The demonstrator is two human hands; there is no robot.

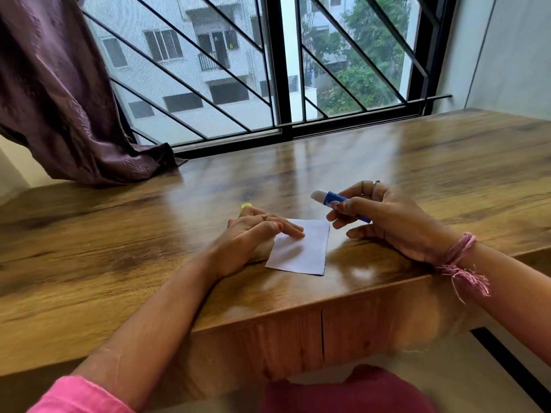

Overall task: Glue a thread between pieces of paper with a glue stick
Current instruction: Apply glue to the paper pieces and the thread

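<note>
Paper (301, 248) lies on the table (149, 234) under my left hand's (253, 236) flat, spread fingers, while my right hand (390, 222) grips the uncapped glue stick (337, 202) above it.

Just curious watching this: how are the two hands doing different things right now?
The left hand lies flat, fingers pressing the paper to the table; the right hand is raised, pinching an uncapped glue stick. The right wrist wears a pink thread band; the left wrist is bare. Both wear a ring.

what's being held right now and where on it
The right hand holds the glue stick by its blue barrel, white tip exposed. The left hand presses flat on the paper.
</note>
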